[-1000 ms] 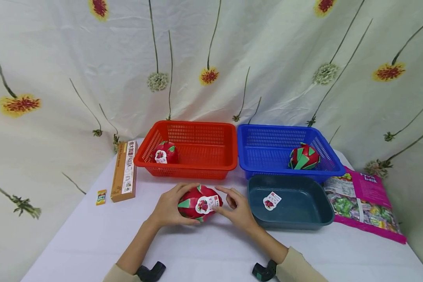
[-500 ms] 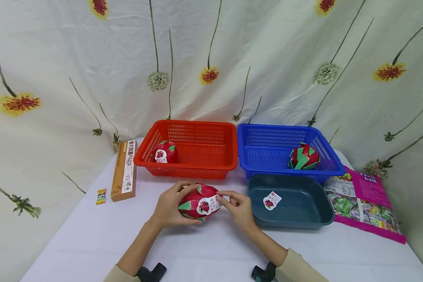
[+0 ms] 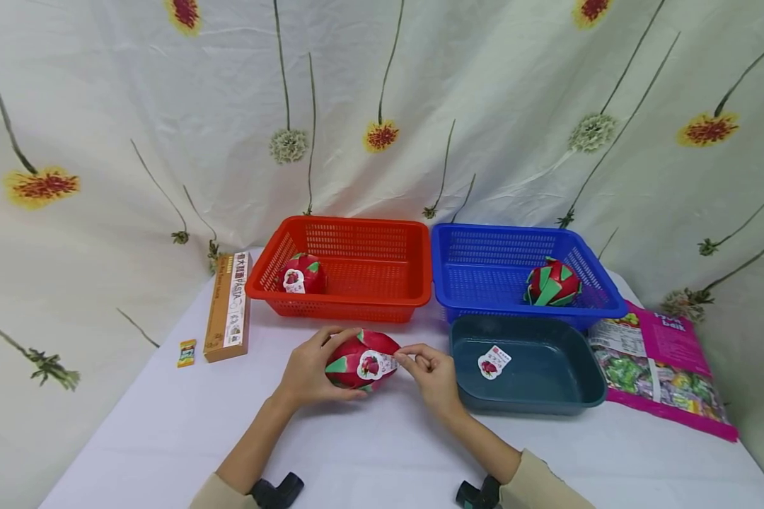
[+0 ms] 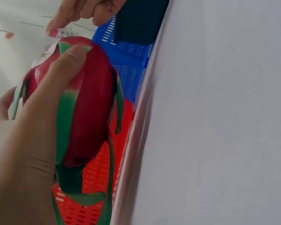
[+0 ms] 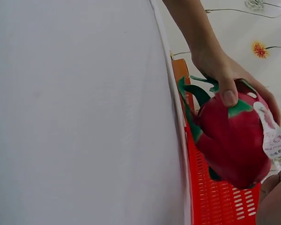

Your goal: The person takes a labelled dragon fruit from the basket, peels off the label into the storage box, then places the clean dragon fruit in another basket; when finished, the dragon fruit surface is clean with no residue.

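At the far left of my white-covered table [image 3: 165, 438], a small yellow packet [image 3: 187, 353] lies flat near a long brown pasta box [image 3: 228, 307], which stands just beside a red plastic basket [image 3: 375, 279] with a labelled dragon fruit [image 3: 308, 265] in its left end. In front of that basket, my left hand [image 3: 308, 371] grips a second dragon fruit [image 3: 350, 359], thumb on the near side and fingers on the far side, its loose green leaf strips trailing from the end toward my palm. Whether the fruit touches the cloth, I cannot tell. At its right end, my right hand [image 3: 436, 375] pinches the edge of a white printed label [image 3: 375, 365] between thumb and forefinger, the other fingers curled; the label's end juts clear of the red skin. Farther right, a blue basket [image 3: 477, 272] holds a third dragon fruit [image 3: 552, 284] near its right end, and before it sits a dark teal tray [image 3: 547, 360] with a loose-looking white sticker [image 3: 494, 362] on its floor. A pink candy bag [image 3: 668, 367] lies at the far right, and a flower-patterned curtain [image 3: 229, 106] hangs behind.
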Demonstrator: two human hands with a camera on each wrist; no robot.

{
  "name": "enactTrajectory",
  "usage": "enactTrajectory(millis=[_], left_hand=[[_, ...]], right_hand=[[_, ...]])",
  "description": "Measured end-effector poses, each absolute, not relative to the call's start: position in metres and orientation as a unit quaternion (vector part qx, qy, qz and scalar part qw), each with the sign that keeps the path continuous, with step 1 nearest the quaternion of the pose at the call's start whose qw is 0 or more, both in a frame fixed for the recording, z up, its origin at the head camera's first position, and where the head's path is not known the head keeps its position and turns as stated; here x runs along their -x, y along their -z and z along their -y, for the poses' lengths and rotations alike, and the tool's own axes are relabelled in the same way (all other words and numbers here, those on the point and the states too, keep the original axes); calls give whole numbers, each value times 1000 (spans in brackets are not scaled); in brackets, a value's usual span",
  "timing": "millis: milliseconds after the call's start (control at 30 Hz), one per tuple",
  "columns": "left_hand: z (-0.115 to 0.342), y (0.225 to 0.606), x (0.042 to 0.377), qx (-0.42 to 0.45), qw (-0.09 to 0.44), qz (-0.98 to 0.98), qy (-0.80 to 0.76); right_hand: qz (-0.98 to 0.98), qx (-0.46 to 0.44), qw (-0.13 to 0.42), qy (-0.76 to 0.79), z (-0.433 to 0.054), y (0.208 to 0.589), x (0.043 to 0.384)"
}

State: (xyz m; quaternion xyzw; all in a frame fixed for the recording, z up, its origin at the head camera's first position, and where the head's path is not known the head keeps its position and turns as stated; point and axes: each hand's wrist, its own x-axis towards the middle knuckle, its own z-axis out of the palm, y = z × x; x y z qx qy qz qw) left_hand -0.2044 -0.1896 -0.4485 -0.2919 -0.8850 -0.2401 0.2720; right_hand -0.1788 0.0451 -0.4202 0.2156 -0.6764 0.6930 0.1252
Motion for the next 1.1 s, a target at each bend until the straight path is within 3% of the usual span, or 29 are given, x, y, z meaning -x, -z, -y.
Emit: enactTrajectory(millis=[200,467,633,933,1100], left_hand=[[201,456,212,261,258,902,228],[208,457,217,254,245,904,241],[205,459,215,243,234,907,251],[205,459,216,225,241,911,248],[203,460,217,227,233,912,251]], right_hand=[[661,-265,122,-691,-47,399,165],[643,-289,223,-673,-82,360,165],[677,-253,241,-648,-132,358,175],[801,-137,210,-544,-216,387,196],[843,-135,127,-505,-238,401,199]])
